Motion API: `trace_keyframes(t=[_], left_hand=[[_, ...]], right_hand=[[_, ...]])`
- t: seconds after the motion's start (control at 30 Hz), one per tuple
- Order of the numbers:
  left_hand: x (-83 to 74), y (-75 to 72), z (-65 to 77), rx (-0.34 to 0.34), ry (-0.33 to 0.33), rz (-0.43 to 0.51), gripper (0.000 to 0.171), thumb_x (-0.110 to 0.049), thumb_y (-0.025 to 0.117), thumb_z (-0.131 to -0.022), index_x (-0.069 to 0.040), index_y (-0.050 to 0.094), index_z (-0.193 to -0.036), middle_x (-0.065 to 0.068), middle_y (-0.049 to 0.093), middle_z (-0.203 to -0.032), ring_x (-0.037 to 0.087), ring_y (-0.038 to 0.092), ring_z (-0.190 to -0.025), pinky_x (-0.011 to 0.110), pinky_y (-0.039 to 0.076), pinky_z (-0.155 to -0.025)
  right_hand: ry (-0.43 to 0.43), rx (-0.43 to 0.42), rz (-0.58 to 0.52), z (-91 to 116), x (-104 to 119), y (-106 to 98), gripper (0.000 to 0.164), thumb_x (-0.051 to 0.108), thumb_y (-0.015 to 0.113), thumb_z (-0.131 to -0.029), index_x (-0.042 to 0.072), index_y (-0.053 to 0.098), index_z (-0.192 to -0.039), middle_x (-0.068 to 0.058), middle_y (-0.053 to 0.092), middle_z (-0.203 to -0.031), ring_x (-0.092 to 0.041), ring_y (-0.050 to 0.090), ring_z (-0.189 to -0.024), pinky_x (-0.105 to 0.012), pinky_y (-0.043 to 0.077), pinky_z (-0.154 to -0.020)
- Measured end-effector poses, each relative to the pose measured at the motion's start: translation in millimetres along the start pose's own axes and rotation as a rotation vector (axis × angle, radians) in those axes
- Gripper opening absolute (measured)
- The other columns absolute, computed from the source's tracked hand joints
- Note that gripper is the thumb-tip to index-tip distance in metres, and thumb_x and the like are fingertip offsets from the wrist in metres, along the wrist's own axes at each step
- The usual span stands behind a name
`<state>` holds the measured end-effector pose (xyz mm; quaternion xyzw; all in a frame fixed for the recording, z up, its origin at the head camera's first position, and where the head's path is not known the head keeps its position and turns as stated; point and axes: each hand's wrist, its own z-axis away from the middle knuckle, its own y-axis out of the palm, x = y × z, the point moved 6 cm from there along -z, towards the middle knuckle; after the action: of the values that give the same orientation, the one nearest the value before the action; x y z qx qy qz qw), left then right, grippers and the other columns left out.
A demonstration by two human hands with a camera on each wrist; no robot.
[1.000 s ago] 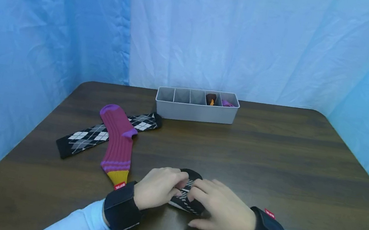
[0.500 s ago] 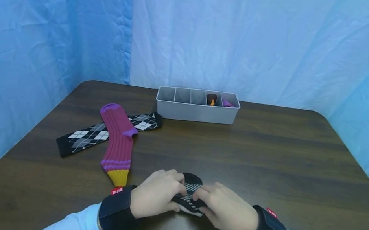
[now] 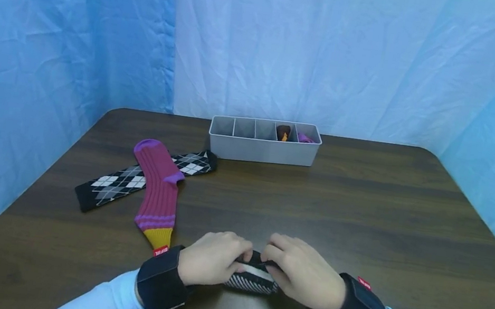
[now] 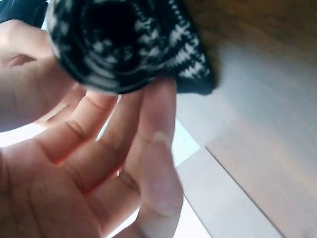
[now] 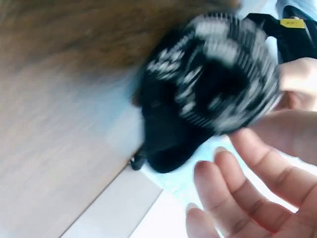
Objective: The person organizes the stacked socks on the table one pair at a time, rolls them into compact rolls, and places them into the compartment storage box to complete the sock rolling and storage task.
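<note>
Sock fabric (image 3: 252,283), black with a white pattern and a pale stripe, is being held in a coil well in front of the divided box (image 3: 259,151), on the person's side of it. The coil's left end is being pinched by the left hand (image 3: 211,258) and its right end by the right hand (image 3: 304,272); a narrow grip is being formed by both. In the right wrist view, the right hand's remaining fingers are being held loosely spread, apart from the coil. Whether the coil is being borne by the surface (image 3: 364,209) cannot be told.

To the left of the box and in front of it, an argyle sock (image 3: 120,183) is being crossed by a magenta sock (image 3: 158,186) with purple trim and a yellow cuff. The argyle sock's dark end is lying just beside the box's near left corner. A brown and orange item (image 3: 282,131) is being held in the box's fourth compartment from the left, and a purple item (image 3: 306,138) in the fifth. Behind the box, a blue curtain (image 3: 292,49) is being hung.
</note>
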<state>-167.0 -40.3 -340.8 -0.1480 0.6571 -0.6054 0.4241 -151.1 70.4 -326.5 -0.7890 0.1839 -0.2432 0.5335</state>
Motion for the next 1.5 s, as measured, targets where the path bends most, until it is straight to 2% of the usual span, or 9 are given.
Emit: trace_keyframes(t=[0.13,0.23,0.47,0.63,0.87,1.1,1.23,1.4,1.5], left_hand=[[2.4,-0.6,-1.1,-0.042,-0.015,0.003,0.006,-0.019,0.06,-0.078,-0.017,0.055,-0.08,-0.008,0.052,-0.075,0.003,0.045,-0.065,0.015,0.038,-0.054],[3.0,-2.3,-1.5,-0.072,-0.019,0.027,0.009,-0.019,0.061,-0.077,-0.016,0.053,-0.079,-0.008,0.05,-0.073,0.003,0.044,-0.063,0.015,0.037,-0.053],[-2.1,-11.4,2.4,-0.187,0.033,-0.046,0.006,-0.018,0.062,-0.075,-0.018,0.057,-0.078,-0.007,0.052,-0.076,0.003,0.044,-0.066,0.013,0.037,-0.055],[-8.8,-14.9,5.5,-0.201,0.068,-0.068,0.013,-0.021,0.065,-0.073,-0.019,0.057,-0.084,-0.008,0.055,-0.082,0.003,0.048,-0.072,0.014,0.04,-0.06],[-18.2,-16.4,8.6,-0.231,0.124,-0.154,0.023,-0.018,0.067,-0.072,-0.017,0.06,-0.094,-0.005,0.057,-0.093,0.007,0.053,-0.085,0.02,0.045,-0.071],[-14.1,-13.7,4.7,-0.202,0.114,-0.158,0.019,-0.018,0.064,-0.075,-0.015,0.063,-0.093,-0.003,0.059,-0.096,0.007,0.054,-0.085,0.019,0.046,-0.069],[-5.1,-13.2,0.0,-0.131,0.078,-0.054,0.018,-0.02,0.063,-0.076,-0.016,0.064,-0.094,-0.005,0.059,-0.098,0.007,0.054,-0.087,0.019,0.045,-0.071],[3.3,-15.2,-3.4,-0.074,0.067,0.007,0.021,-0.023,0.063,-0.076,-0.018,0.064,-0.097,-0.006,0.06,-0.099,0.007,0.055,-0.089,0.019,0.044,-0.073],[6.4,-17.4,-5.0,-0.067,0.074,-0.006,0.022,-0.023,0.063,-0.076,-0.019,0.064,-0.097,-0.006,0.061,-0.099,0.006,0.056,-0.089,0.019,0.044,-0.072]], right_hand=[[-0.029,0.021,-0.023,1.4,4.8,1.2,0.023,0.029,0.068,-0.069,0.018,0.057,-0.085,0.01,0.048,-0.079,0.0,0.04,-0.067,-0.017,0.038,-0.062],[-0.034,0.065,-0.024,2.7,6.0,3.1,0.032,0.029,0.072,-0.065,0.016,0.056,-0.089,0.009,0.05,-0.081,0.0,0.042,-0.069,-0.018,0.041,-0.064],[0.015,0.168,-0.103,0.9,-2.5,7.2,0.022,0.017,0.065,-0.072,0.011,0.056,-0.091,0.006,0.057,-0.083,0.002,0.048,-0.068,-0.015,0.041,-0.06],[0.07,0.265,-0.2,-4.0,-11.6,11.1,0.017,0.013,0.06,-0.077,0.009,0.057,-0.093,0.005,0.059,-0.083,0.003,0.049,-0.067,-0.015,0.042,-0.06],[0.129,0.398,-0.375,-16.9,-27.0,15.6,0.015,0.001,0.057,-0.076,0.011,0.059,-0.087,0.007,0.056,-0.073,0.002,0.045,-0.056,-0.014,0.039,-0.053],[0.164,0.468,-0.348,-24.6,-39.5,19.1,0.015,0.003,0.059,-0.075,0.01,0.062,-0.088,0.006,0.054,-0.075,-0.002,0.044,-0.059,-0.017,0.038,-0.055],[0.159,0.402,-0.249,-27.0,-37.3,10.0,0.014,0.009,0.063,-0.074,0.011,0.061,-0.088,0.003,0.054,-0.08,-0.005,0.047,-0.067,-0.019,0.041,-0.06],[0.05,0.135,0.009,-26.2,-11.6,-11.4,0.024,0.017,0.07,-0.068,0.012,0.058,-0.089,0.003,0.052,-0.081,-0.006,0.046,-0.068,-0.019,0.043,-0.062],[-0.028,0.047,0.111,-21.8,9.7,-13.0,0.026,0.02,0.07,-0.067,0.012,0.058,-0.089,0.004,0.051,-0.081,-0.005,0.045,-0.07,-0.017,0.042,-0.061]])
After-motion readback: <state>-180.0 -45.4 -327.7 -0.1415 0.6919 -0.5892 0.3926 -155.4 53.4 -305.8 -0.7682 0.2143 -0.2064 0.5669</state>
